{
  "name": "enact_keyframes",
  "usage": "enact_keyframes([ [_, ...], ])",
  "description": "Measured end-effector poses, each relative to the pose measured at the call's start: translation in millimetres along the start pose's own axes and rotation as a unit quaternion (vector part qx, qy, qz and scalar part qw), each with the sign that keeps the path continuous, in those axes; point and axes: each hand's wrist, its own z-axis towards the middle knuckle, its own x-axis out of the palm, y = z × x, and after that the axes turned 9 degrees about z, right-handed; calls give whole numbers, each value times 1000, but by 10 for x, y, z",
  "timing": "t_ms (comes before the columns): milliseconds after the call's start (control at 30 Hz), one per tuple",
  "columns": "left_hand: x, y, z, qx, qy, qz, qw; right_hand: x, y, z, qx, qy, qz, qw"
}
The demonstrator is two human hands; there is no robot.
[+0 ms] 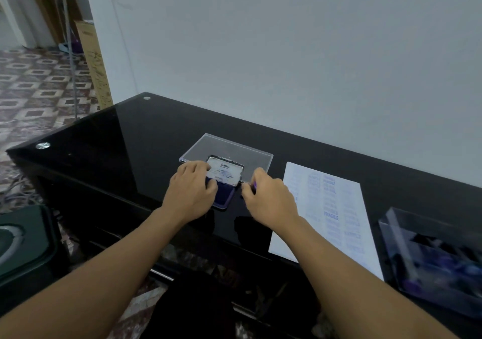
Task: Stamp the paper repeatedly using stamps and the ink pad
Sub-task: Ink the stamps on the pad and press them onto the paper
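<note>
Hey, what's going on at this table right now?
A person is stamping. Their left hand holds the open blue ink pad tin on the black glass table, while the right hand pinches a small purple stamp just beside it. The white paper sheet, already covered in blue imprints, lies to the right.

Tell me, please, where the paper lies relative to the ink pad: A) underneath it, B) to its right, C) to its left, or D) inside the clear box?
B: the paper lies flat on the table to the right of the ink pad, past the right hand.
</note>
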Motion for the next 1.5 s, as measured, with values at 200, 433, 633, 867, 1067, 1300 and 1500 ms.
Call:
enact_keyframes([
  [200, 132, -563, -100, 74, 6, -17, 997, -311, -413, -187, 56, -30, -17, 998],
  [433, 408, -986, -272, 145, 20, -36, 989, -679, -809, -331, 113, -53, -5, 992],
  [633, 612, -1103, -320, 179, 39, -37, 982, -822, -984, -309, 130, -36, 15, 991],
  [867, 748, -1056, -307, 182, 57, 26, 981, -786, -1092, -232, 134, 7, -9, 991],
  [1067, 779, -1039, -312, 190, 52, 37, 980, -738, -1124, -186, 133, 24, -31, 990],
  [1300, 796, -1023, -311, 194, 60, 59, 977, -710, -1106, -152, 123, 45, -58, 990],
  [1500, 797, -1022, -306, 195, 65, 66, 976, -683, -1061, -146, 116, 58, -67, 989],
])
